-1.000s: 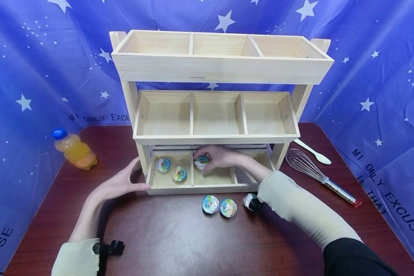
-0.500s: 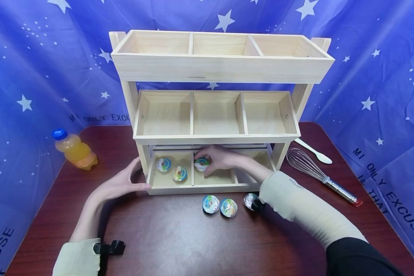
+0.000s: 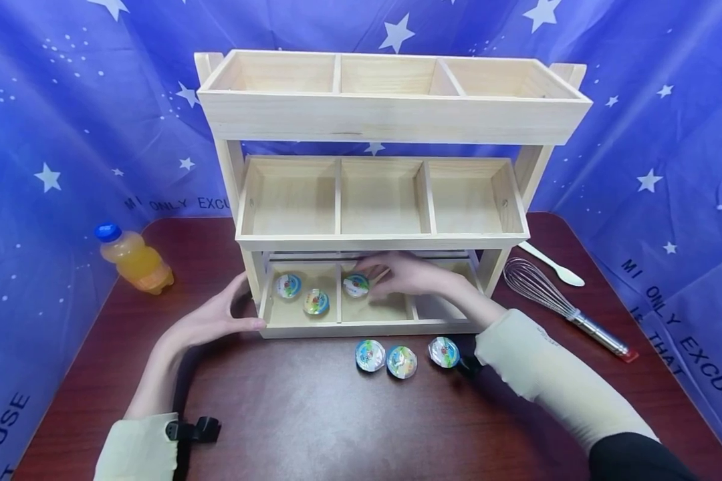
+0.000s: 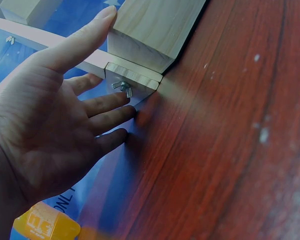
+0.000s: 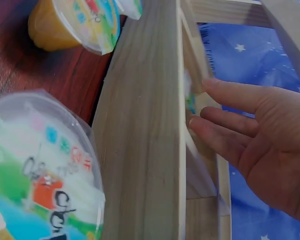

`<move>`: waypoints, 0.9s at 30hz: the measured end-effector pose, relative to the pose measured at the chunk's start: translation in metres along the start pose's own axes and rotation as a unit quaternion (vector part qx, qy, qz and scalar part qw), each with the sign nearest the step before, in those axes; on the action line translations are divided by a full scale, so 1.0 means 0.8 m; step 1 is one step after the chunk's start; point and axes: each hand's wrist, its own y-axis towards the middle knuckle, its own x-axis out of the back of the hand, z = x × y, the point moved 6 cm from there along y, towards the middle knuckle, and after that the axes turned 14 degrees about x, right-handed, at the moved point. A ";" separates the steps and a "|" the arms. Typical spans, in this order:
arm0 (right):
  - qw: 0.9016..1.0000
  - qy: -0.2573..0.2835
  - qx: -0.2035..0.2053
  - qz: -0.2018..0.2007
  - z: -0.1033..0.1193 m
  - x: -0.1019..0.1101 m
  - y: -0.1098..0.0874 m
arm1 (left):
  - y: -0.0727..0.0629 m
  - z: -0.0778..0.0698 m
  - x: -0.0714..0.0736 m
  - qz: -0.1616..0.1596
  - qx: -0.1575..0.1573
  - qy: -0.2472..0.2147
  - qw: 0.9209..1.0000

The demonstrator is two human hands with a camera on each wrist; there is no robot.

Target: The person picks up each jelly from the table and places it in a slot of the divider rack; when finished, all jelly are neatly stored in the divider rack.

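A small jelly cup (image 3: 356, 286) with a printed foil lid sits in the bottom tray's middle compartment. My right hand (image 3: 406, 274) hovers just right of it, fingers loosely extended and holding nothing. In the right wrist view, the cup shows partly behind the tray's front board (image 5: 145, 125). At the lower left corner of the wooden rack (image 3: 391, 119), my left hand (image 3: 216, 317) rests with its thumb (image 4: 97, 27) against the tray end and its fingers spread beside the leg with the wing nut (image 4: 124, 87). Two more jelly cups, one of them (image 3: 317, 302) nearer the front, lie in the left compartment.
Three jelly cups, the middle one (image 3: 402, 362) yellowish, stand on the table before the rack. A whisk (image 3: 541, 290) and a white spoon (image 3: 552, 263) lie at right. An orange drink bottle (image 3: 135, 260) lies at left. The upper two tiers overhang the bottom tray.
My right hand has let go of the jelly cup in the middle compartment and drawn back to the right. The right forearm has shifted right, uncovering the rightmost table cup. The left hand stays put.
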 end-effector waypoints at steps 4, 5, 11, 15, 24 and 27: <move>0.999 -0.004 0.027 -0.038 0.006 0.006 -0.012 | 0.000 0.001 0.000 0.000 0.004 0.001 1.000; 0.998 -0.005 0.031 -0.049 0.006 0.007 -0.015 | 0.000 0.001 0.000 0.000 0.005 0.002 1.000; 0.994 -0.002 0.037 -0.107 0.013 0.005 -0.034 | 0.001 0.000 0.000 0.001 0.003 0.001 1.000; 0.990 0.012 0.051 -0.130 0.024 -0.004 -0.043 | 0.000 0.000 0.000 0.000 0.006 0.001 1.000; 0.983 0.069 0.135 -0.108 0.051 -0.035 -0.056 | 0.000 -0.001 0.002 -0.004 0.011 -0.002 1.000; 0.982 0.071 0.157 -0.076 0.060 -0.046 -0.060 | 0.000 -0.001 0.003 -0.003 0.014 -0.001 1.000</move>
